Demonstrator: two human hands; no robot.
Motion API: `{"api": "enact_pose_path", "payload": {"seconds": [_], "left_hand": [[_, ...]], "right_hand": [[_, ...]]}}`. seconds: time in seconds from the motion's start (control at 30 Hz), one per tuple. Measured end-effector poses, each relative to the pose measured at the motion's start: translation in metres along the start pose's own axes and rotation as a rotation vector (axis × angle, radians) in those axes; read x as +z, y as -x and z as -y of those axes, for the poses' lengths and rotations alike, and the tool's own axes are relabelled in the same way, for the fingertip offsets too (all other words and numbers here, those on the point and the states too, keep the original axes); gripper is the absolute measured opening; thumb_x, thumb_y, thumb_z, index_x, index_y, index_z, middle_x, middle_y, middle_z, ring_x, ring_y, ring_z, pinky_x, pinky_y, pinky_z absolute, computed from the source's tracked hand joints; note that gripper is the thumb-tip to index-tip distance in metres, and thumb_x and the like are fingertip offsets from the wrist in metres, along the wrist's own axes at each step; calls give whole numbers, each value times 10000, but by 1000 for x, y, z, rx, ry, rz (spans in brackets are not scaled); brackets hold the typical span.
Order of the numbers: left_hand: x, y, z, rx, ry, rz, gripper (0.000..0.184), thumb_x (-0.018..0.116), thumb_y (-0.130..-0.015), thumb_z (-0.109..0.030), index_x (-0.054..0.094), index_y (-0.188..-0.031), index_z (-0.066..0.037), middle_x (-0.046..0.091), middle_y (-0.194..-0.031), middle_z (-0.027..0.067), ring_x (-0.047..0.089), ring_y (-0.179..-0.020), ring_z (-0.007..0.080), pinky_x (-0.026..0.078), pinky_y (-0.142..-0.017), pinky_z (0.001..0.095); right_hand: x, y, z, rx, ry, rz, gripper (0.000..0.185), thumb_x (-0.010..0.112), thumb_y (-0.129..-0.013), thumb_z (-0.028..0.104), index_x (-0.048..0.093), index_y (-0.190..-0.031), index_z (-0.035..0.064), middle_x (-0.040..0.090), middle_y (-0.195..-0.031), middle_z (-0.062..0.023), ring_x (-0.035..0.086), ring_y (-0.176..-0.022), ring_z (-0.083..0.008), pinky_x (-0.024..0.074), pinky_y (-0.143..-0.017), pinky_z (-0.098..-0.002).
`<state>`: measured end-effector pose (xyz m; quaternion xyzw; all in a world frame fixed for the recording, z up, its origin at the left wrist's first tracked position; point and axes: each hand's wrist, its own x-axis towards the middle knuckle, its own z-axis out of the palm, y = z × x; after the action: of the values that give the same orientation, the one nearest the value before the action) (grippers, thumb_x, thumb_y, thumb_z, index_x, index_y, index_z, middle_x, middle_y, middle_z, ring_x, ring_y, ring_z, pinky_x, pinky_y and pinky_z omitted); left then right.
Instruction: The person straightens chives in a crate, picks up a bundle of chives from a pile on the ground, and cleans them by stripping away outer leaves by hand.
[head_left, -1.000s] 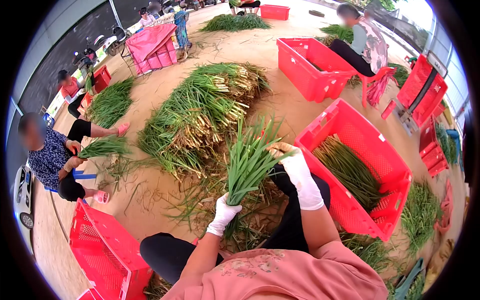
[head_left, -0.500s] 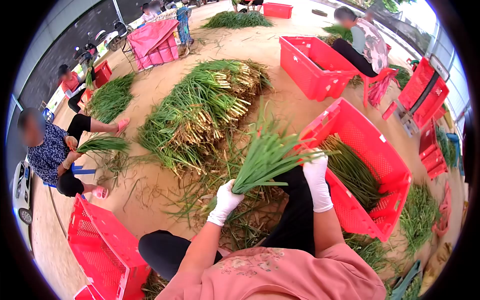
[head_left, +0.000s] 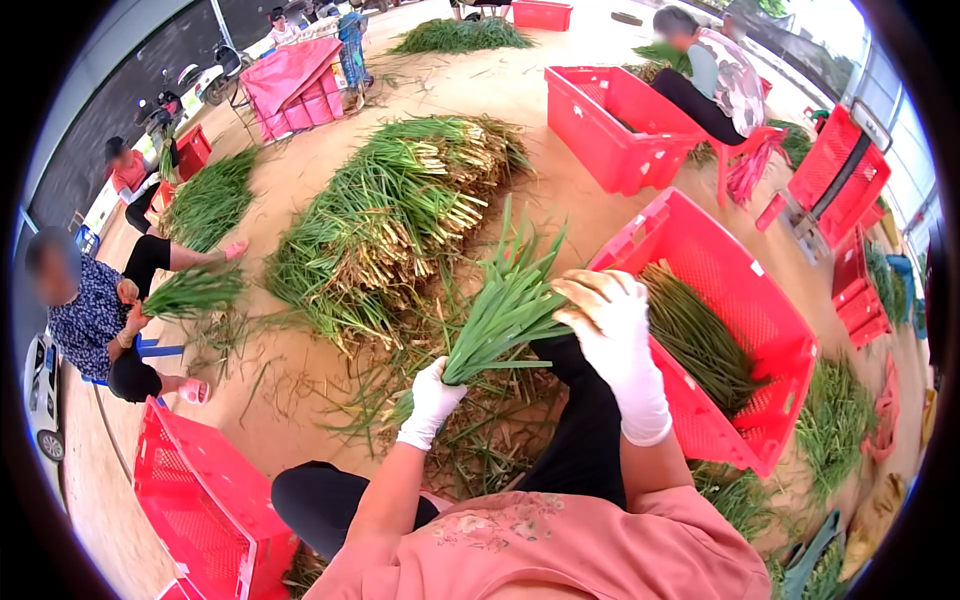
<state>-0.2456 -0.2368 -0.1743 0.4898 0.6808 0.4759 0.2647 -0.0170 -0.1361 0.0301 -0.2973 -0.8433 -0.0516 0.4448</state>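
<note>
My left hand (head_left: 437,398), in a white glove, is closed around the lower end of a bunch of green chives (head_left: 500,325). Its long leaves fan out up and to the right. My right hand (head_left: 612,335), also gloved and brownish at the fingertips, is beside the right edge of the leaves. Its fingers are apart and slightly bent; whether they touch the leaves is unclear. To its right stands a red crate (head_left: 745,245) with long, dark green stalks (head_left: 695,340) inside. A large heap of chives (head_left: 400,220) with pale stem ends lies in front of me.
Another red crate (head_left: 195,490) stands at my lower left, and one more (head_left: 620,130) beyond the heap. Seated people work at the left (head_left: 85,320) and upper right (head_left: 715,75). Loose leaves (head_left: 370,400) litter the floor. More greens (head_left: 840,415) lie right of the stalk-filled crate.
My right hand has moved left and turned, from the crate's near edge to the leaves. The bunch in my left hand has tilted more upright, its leaves closer together.
</note>
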Motion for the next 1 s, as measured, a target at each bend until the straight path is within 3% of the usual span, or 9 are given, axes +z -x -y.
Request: {"api": "enact_pose_path", "payload": {"seconds": [0.13,0.27,0.33,0.47,0.53,0.67,0.73,0.8,1.0], "left_hand": [[-2,6,-3,-2,-21,29,277,660,-620,-51,602,-890,-68,634,-733,81,614,-656,188,467,-639,270],[-7,13,-3,-11,-40,-3,242,653,-631,-51,610,-868,-77,632,-729,84,617,-660,195,469,-633,274],[-9,16,-1,-33,-68,-4,243,648,-630,-46,611,-868,-81,633,-733,88,620,-666,200,470,-634,276],[-12,19,1,-41,-125,-5,260,641,-619,-41,613,-873,-87,634,-738,96,628,-688,215,472,-638,281],[-13,21,0,-43,-110,-5,262,643,-614,-43,612,-870,-87,632,-735,100,628,-690,222,473,-639,285],[-10,23,5,9,-147,-44,245,652,-606,-56,607,-845,-90,625,-719,110,625,-688,249,477,-633,299],[-11,25,3,15,-180,-54,231,649,-606,-58,603,-830,-92,621,-710,113,621,-682,259,477,-628,305],[-11,24,2,26,-211,-62,216,647,-606,-59,599,-814,-94,617,-702,116,616,-676,268,478,-623,311],[-7,22,8,198,-382,-155,197,652,-590,-62,597,-777,-83,595,-657,107,595,-638,285,468,-588,349]], "right_hand": [[38,24,-12,104,-58,78,207,676,-666,167,638,-859,103,620,-867,-41,539,-812,-206,420,-729,-316],[36,28,-5,992,-1114,-9,34,582,-792,7,603,-810,26,590,-751,1,467,-588,-29,347,-512,-166],[30,30,-11,1060,-1248,-138,64,599,-776,-5,611,-808,49,578,-727,22,448,-577,-2,319,-510,-139],[47,32,-12,359,-368,-54,132,626,-720,-23,595,-847,-11,577,-828,-85,573,-759,-167,465,-676,-246],[50,35,-11,372,-304,-17,177,627,-685,-46,594,-856,-12,557,-872,-124,570,-766,-208,471,-679,-265],[60,47,-18,528,-484,2,81,604,-753,-11,579,-830,-5,533,-756,-62,519,-662,-154,432,-614,-234],[52,46,-13,1101,-1062,-21,57,567,-833,74,568,-843,18,490,-708,5,450,-613,-90,374,-554,-208],[48,43,-14,1041,-1451,-196,79,552,-861,123,567,-879,47,512,-763,32,448,-633,-72,347,-567,-201],[34,24,2,339,-122,201,191,695,-671,256,659,-818,140,579,-885,-42,519,-892,-234,360,-782,-380]]}}
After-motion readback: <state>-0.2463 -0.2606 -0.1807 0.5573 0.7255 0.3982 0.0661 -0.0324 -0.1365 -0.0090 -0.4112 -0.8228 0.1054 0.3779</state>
